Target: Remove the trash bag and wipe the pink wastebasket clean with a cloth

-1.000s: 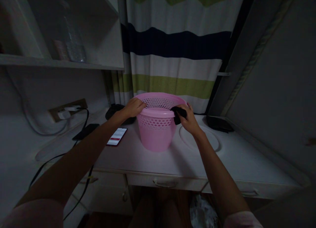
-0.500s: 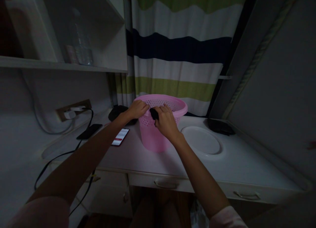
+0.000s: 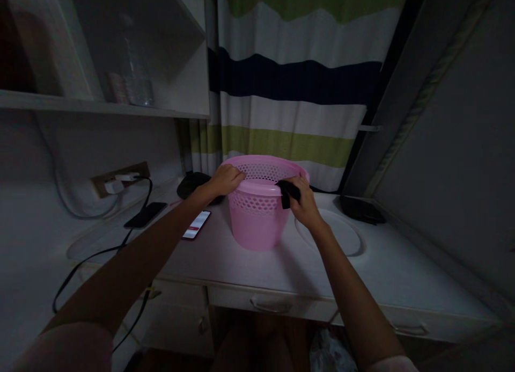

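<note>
A pink plastic basket with a perforated upper wall stands upright on the white desk. My left hand is closed over the left part of its rim, fingers curled to the inside. At the right part of the rim, my right hand grips a black cloth, which lies against the rim and hangs down a little outside it. The basket's floor is hidden from this angle.
Right of the basket lies a round white lid, with a dark flat pouch behind it. A lit phone, a dark phone and a black object lie to the left. Cables run from the socket.
My right hand has slid with the black cloth from the front of the rim to its right side. My left hand stays on the rim.
</note>
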`<state>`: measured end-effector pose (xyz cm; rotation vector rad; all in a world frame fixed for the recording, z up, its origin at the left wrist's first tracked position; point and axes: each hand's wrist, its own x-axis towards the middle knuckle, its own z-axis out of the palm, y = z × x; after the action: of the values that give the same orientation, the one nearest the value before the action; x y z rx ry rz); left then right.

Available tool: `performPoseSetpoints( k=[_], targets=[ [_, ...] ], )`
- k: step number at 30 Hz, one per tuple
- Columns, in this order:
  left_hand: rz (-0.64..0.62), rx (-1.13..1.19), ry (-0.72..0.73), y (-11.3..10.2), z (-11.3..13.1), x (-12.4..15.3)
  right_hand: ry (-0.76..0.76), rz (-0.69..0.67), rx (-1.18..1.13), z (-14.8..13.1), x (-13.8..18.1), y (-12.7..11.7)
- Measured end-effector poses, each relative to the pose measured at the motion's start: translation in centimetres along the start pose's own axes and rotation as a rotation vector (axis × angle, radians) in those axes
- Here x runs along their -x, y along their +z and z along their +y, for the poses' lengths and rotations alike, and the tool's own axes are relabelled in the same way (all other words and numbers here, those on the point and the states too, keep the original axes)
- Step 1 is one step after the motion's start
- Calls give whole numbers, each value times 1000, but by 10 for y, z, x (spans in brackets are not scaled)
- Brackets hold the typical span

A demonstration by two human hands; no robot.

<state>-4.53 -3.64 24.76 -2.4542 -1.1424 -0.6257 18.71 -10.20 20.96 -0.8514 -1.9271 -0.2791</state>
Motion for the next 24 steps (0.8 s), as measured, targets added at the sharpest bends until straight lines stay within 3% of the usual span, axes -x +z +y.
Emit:
performPoseSetpoints(
  k=[8,11,14,18,24],
  targets=[
    [9,-13,135,2,-15,1,12,-26,136,-27,-6,15],
    [29,-18,111,-4,-18,6,51,-48,231,-42,-10,24],
    [64,79,38,-13,-11,12,99,-67,302,-59,-15,34],
    [83,195,74,-17,6,14,157,-75,335,-78,-23,44],
    [77,38,49,-2,11,10,133,-108,338,-80,-23,45]
  ],
)
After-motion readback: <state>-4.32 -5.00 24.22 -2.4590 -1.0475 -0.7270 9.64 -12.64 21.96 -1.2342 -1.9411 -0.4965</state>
